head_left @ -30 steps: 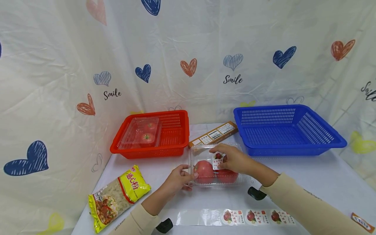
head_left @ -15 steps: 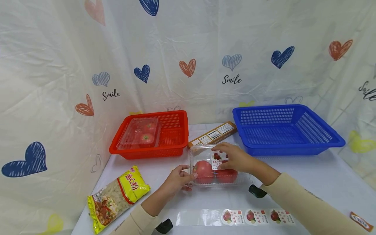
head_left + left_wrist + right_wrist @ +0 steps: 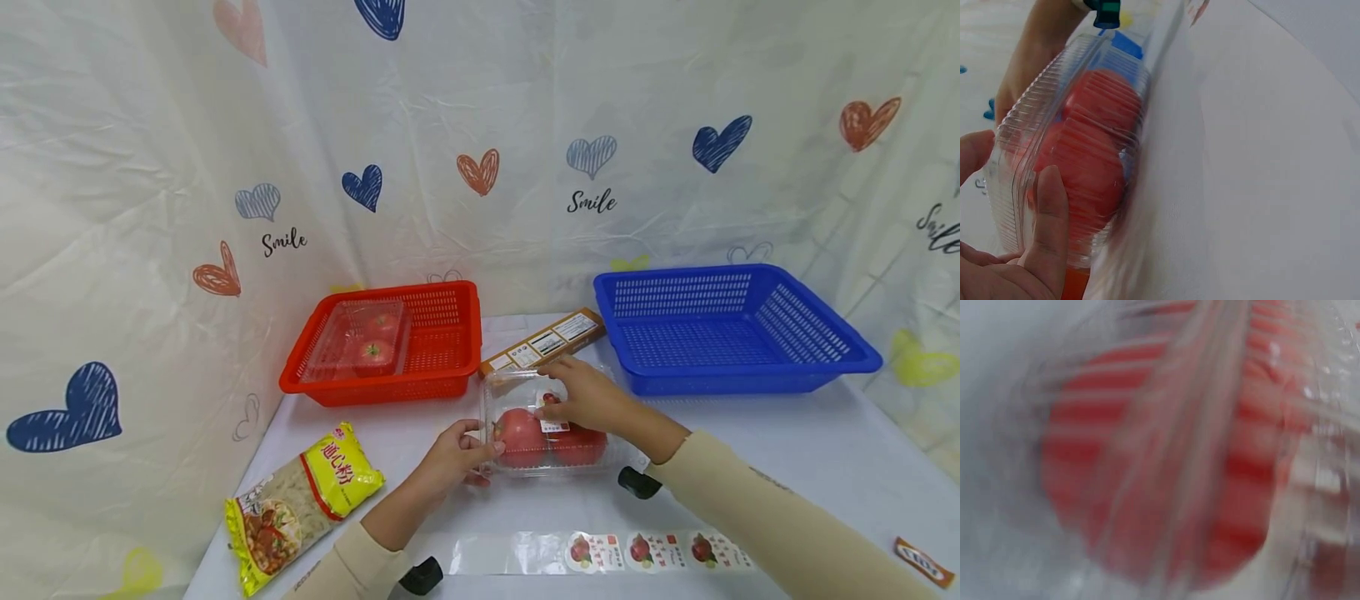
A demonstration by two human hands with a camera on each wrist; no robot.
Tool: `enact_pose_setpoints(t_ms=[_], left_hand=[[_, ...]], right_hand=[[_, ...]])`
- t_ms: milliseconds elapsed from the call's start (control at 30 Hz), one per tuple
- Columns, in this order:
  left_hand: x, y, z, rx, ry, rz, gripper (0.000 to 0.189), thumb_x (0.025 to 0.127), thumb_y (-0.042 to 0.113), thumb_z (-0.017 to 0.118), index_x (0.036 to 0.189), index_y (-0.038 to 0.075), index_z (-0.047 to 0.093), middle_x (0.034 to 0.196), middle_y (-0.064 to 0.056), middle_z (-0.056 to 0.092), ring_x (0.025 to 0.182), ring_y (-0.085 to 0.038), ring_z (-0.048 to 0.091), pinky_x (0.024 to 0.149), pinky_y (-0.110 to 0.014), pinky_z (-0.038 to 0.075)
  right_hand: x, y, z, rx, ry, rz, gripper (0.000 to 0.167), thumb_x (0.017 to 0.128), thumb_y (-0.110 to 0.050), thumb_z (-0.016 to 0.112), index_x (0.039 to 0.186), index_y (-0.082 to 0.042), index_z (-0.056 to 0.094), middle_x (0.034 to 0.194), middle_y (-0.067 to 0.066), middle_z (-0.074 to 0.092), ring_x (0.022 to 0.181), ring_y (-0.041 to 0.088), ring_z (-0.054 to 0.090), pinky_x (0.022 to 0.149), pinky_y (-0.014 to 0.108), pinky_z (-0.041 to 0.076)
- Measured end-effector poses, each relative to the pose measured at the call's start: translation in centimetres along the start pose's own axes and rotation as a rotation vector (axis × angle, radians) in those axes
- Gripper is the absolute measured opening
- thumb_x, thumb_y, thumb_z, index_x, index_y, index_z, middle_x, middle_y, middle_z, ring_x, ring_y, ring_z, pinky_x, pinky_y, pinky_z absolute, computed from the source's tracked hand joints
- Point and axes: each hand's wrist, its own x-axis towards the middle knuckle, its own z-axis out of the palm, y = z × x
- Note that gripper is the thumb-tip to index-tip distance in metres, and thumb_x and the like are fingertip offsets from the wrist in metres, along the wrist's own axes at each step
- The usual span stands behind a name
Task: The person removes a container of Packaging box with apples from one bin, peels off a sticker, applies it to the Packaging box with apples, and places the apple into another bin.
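Clamshell [image 3: 512,393]: clear ribbed plastic, round red fruits [image 3: 522,437] inside.

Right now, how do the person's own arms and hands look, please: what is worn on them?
The left sleeve and right sleeve are beige, each with dark lettering too small to read. A black device shows at each wrist. The left grip and right grip wear no gloves.
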Motion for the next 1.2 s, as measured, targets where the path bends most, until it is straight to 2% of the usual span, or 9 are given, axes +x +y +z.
enact_pose_setpoints(t_ms=[133,300,500,600,700,867,933,1200], left_hand=[[0.2,-0.2,0.0,-0.002,-0.006,0.006,0.074,0.081,0.032,0.08,0.137,0.003,0.04,0.094,-0.012,0.061,0.077,-0.025,0.065,0.069,-0.037,0.058],[0.3,-0.2,0.0,-0.011,-0.01,0.02,0.073,0.081,0.031,0.08,0.136,0.004,0.04,0.093,-0.012,0.061,0.076,-0.026,0.065,0.069,-0.038,0.058],[0.3,-0.2,0.1,-0.019,-0.011,0.019,0.072,0.082,0.031,0.08,0.136,0.004,0.041,0.093,-0.012,0.062,0.077,-0.027,0.065,0.068,-0.038,0.058],[0.3,-0.2,0.1,-0.016,-0.008,0.007,0.073,0.082,0.033,0.079,0.137,0.005,0.04,0.095,-0.011,0.062,0.079,-0.026,0.065,0.069,-0.037,0.058],[0.3,-0.3,0.1,-0.016,-0.007,-0.001,0.074,0.082,0.035,0.079,0.137,0.006,0.04,0.096,-0.011,0.063,0.08,-0.025,0.065,0.07,-0.036,0.058],[0.2,-0.5,0.1,-0.039,-0.013,0.016,0.073,0.082,0.033,0.079,0.136,0.005,0.04,0.094,-0.011,0.063,0.076,-0.024,0.064,0.069,-0.037,0.058],[0.2,-0.5,0.0,-0.045,-0.013,0.028,0.072,0.082,0.032,0.08,0.136,0.004,0.041,0.092,-0.011,0.063,0.075,-0.023,0.064,0.068,-0.037,0.058],[0.2,-0.5,0.0,-0.036,-0.02,0.035,0.073,0.082,0.034,0.079,0.137,0.004,0.04,0.093,-0.011,0.062,0.077,-0.023,0.064,0.07,-0.037,0.058]], right_hand=[[0.4,0.1,0.4,0.009,0.032,0.049,0.067,0.081,-0.046,0.077,0.134,-0.011,0.056,0.117,0.007,0.058,0.103,0.026,0.057,0.085,0.047,0.051],[0.6,0.1,0.9,-0.02,0.114,0.086,0.057,0.086,-0.044,0.073,0.129,-0.01,0.059,0.105,0.006,0.06,0.089,0.024,0.057,0.077,0.042,0.051],[0.6,0.3,1.1,-0.031,0.188,0.075,0.039,0.089,-0.03,0.072,0.12,-0.007,0.064,0.091,0.003,0.059,0.076,0.02,0.054,0.067,0.037,0.048],[0.5,0.6,0.8,-0.013,0.193,0.064,0.032,0.089,-0.022,0.073,0.116,-0.007,0.068,0.09,0.003,0.062,0.077,0.021,0.056,0.068,0.037,0.049],[0.3,1.0,0.4,0.021,0.159,0.069,0.03,0.087,-0.02,0.075,0.113,-0.007,0.07,0.095,0.004,0.064,0.084,0.022,0.058,0.074,0.039,0.051],[-0.5,1.3,-0.8,0.086,0.027,0.086,0.038,0.084,-0.024,0.077,0.118,-0.009,0.068,0.106,0.005,0.062,0.096,0.024,0.056,0.081,0.04,0.052],[-0.7,1.4,-1.1,0.093,-0.015,0.065,0.043,0.083,-0.026,0.078,0.121,-0.01,0.066,0.109,0.006,0.061,0.099,0.025,0.056,0.082,0.041,0.053],[-1.1,2.0,-1.5,0.07,-0.093,0.016,0.058,0.076,-0.035,0.083,0.126,-0.014,0.064,0.123,0.009,0.055,0.115,0.032,0.05,0.092,0.052,0.048]])
